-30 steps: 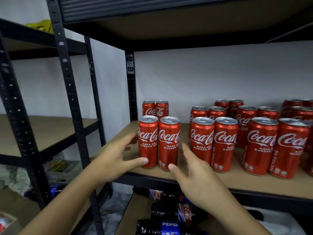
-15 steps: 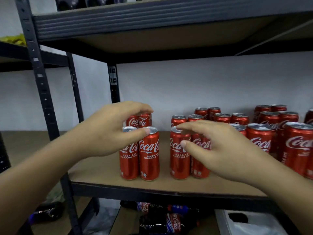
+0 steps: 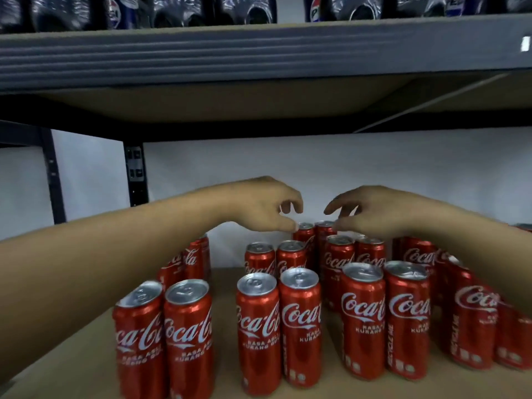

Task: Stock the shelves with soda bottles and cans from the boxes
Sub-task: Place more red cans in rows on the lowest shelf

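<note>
Red Coca-Cola cans point(image 3: 299, 326) upright in pairs on a shelf board point(image 3: 86, 355), left hand point(image 3: 259, 205) and right hand point(image 3: 374, 211) reaching over them, fingers loosely curled just above the rear pair point(image 3: 305, 233), Pepsi bottles point(image 3: 115, 10) on the upper shelf point(image 3: 259, 53).

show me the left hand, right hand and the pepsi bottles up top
left hand point(image 3: 259, 205): head view, back of the hand
right hand point(image 3: 374, 211): head view, back of the hand
pepsi bottles point(image 3: 244, 8): head view, base of one bottle

Both hands reach far forward, fingertips nearly meeting.
The left hand point(image 3: 259, 207) and right hand point(image 3: 374, 211) hang palm-down, fingers loosely curled, holding nothing.
</note>
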Available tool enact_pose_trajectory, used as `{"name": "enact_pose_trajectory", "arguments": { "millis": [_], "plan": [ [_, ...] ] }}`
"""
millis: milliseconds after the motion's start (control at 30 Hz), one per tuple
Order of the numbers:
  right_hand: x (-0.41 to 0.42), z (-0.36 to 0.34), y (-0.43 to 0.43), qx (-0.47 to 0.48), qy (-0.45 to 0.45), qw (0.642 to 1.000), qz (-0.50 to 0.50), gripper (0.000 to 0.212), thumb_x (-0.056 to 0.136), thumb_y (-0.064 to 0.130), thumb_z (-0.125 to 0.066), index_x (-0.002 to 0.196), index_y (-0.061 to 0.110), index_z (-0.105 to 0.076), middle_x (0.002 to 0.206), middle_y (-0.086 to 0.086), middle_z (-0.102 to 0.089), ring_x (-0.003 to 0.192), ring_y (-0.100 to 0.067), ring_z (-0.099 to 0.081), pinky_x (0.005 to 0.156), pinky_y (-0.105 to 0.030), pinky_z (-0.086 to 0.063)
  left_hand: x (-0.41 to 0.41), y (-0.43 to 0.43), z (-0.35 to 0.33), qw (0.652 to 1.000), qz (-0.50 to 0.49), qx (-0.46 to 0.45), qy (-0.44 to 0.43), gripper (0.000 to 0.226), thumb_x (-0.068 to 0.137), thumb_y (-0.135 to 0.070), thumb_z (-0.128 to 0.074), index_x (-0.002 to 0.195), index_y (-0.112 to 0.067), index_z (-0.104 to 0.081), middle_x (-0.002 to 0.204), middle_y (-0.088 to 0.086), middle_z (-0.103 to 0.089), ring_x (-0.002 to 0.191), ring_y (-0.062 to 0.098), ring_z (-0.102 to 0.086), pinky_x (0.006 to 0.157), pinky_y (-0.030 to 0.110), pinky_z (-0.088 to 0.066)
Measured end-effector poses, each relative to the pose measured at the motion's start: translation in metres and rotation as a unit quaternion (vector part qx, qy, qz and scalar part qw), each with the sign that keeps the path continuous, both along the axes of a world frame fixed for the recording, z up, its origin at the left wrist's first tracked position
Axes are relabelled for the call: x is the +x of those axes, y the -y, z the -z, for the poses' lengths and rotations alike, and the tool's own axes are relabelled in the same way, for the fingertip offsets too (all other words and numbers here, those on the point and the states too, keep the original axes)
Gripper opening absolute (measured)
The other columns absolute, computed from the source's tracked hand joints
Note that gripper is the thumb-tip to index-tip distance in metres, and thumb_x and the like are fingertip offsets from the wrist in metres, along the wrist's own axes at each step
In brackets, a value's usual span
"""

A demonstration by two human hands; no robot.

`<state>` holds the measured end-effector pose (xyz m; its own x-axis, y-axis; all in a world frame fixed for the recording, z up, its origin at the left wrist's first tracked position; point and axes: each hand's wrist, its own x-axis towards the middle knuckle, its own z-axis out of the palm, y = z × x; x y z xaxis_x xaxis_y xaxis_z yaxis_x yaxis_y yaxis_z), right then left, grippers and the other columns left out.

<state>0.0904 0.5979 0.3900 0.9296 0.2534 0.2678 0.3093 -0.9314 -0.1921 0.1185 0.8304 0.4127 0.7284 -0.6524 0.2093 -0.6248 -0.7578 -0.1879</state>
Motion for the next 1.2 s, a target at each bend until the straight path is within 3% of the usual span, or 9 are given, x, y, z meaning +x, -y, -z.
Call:
{"name": "enact_pose_trajectory", "arguments": {
  "millis": [133, 300, 467, 633, 767, 933, 1033, 1133, 1200],
  "plan": [
    [0.060, -0.006, 0.005, -0.042, -0.047, 0.997, 0.041, 0.036, 0.094, 0.050, -0.062, 0.130, 0.045, -0.058, 0.128, 0.016, -0.059, 0.107, -0.007, -0.053, 0.086, -0.026, -0.042, 0.061, 0.027, 0.001, 0.999, -0.018, 0.012, -0.043, 0.047, 0.096, -0.053, -0.061, 0.136, -0.029, -0.057, 0.124, -0.007, -0.062, 0.105, 0.011, -0.059, 0.090, 0.031, -0.052],
    [0.121, -0.001, -0.001, -0.045, -0.117, 0.990, 0.069, 0.049, 0.096, 0.043, -0.063, 0.141, 0.027, -0.055, 0.120, 0.007, -0.061, 0.096, -0.012, -0.061, 0.076, -0.027, -0.055, 0.119, 0.062, 0.011, 0.993, -0.064, 0.036, -0.092, 0.059, 0.092, -0.055, -0.066, 0.139, -0.021, -0.055, 0.128, 0.001, -0.063, 0.105, 0.016, -0.060, 0.087, 0.033, -0.055],
    [0.149, 0.005, -0.006, -0.017, -0.189, 0.978, 0.090, 0.048, 0.093, 0.030, -0.071, 0.136, 0.013, -0.059, 0.119, -0.005, -0.064, 0.104, -0.023, -0.069, 0.090, -0.035, -0.060, 0.147, 0.079, 0.018, 0.974, -0.108, -0.033, -0.194, 0.067, 0.084, -0.044, -0.081, 0.135, -0.006, -0.060, 0.096, 0.003, -0.068, 0.077, 0.013, -0.070, 0.059, 0.024, -0.058],
    [0.158, 0.011, -0.011, 0.021, -0.193, 0.978, 0.080, 0.039, 0.091, 0.018, -0.076, 0.126, 0.004, -0.066, 0.112, -0.008, -0.069, 0.093, -0.021, -0.072, 0.080, -0.032, -0.063, 0.156, 0.075, 0.028, 0.957, -0.134, -0.064, -0.248, 0.048, 0.084, -0.033, -0.084, 0.116, 0.000, -0.071, 0.103, 0.009, -0.074, 0.082, 0.021, -0.076, 0.070, 0.030, -0.064],
    [0.156, 0.013, -0.014, 0.041, -0.157, 0.984, 0.075, 0.033, 0.092, 0.022, -0.074, 0.117, 0.001, -0.071, 0.105, -0.011, -0.074, 0.080, -0.019, -0.076, 0.067, -0.026, -0.063, 0.151, 0.070, 0.032, 0.963, -0.130, -0.104, -0.214, 0.042, 0.082, -0.031, -0.085, 0.109, -0.001, -0.073, 0.096, 0.011, -0.075, 0.073, 0.019, -0.075, 0.064, 0.028, -0.063],
    [0.137, 0.003, -0.008, 0.068, -0.012, 0.996, 0.057, 0.039, 0.092, 0.038, -0.070, 0.110, 0.003, -0.072, 0.109, -0.015, -0.070, 0.083, -0.025, -0.075, 0.076, -0.038, -0.064, 0.131, 0.056, 0.011, 0.987, -0.092, -0.109, -0.080, 0.043, 0.079, -0.036, -0.082, 0.113, -0.011, -0.072, 0.104, 0.005, -0.073, 0.079, 0.019, -0.073, 0.057, 0.026, -0.057],
    [0.120, -0.008, -0.008, 0.162, 0.060, 0.984, 0.032, 0.040, 0.086, 0.039, -0.074, 0.113, 0.009, -0.069, 0.111, -0.007, -0.067, 0.088, -0.023, -0.070, 0.071, -0.036, -0.060, 0.114, 0.046, -0.001, 0.989, -0.057, -0.135, 0.012, 0.043, 0.076, -0.037, -0.082, 0.113, -0.018, -0.070, 0.106, -0.002, -0.069, 0.089, 0.016, -0.064, 0.065, 0.027, -0.054],
    [0.105, -0.017, -0.012, 0.165, 0.119, 0.979, 0.022, 0.040, 0.088, 0.041, -0.069, 0.118, 0.016, -0.068, 0.117, -0.002, -0.065, 0.102, -0.019, -0.063, 0.080, -0.031, -0.055, 0.092, 0.036, -0.010, 0.981, -0.036, -0.182, 0.053, 0.037, 0.074, -0.033, -0.083, 0.107, -0.022, -0.070, 0.099, -0.004, -0.071, 0.088, 0.013, -0.064, 0.075, 0.033, -0.057],
    [0.096, -0.024, -0.016, 0.183, 0.143, 0.972, 0.009, 0.038, 0.086, 0.043, -0.069, 0.116, 0.019, -0.068, 0.114, -0.002, -0.066, 0.100, -0.018, -0.064, 0.085, -0.035, -0.058, 0.073, 0.027, -0.018, 0.974, -0.024, -0.215, 0.074, 0.035, 0.073, -0.034, -0.083, 0.105, -0.026, -0.070, 0.097, -0.008, -0.071, 0.088, 0.011, -0.064, 0.078, 0.036, -0.058]
  ]
}}
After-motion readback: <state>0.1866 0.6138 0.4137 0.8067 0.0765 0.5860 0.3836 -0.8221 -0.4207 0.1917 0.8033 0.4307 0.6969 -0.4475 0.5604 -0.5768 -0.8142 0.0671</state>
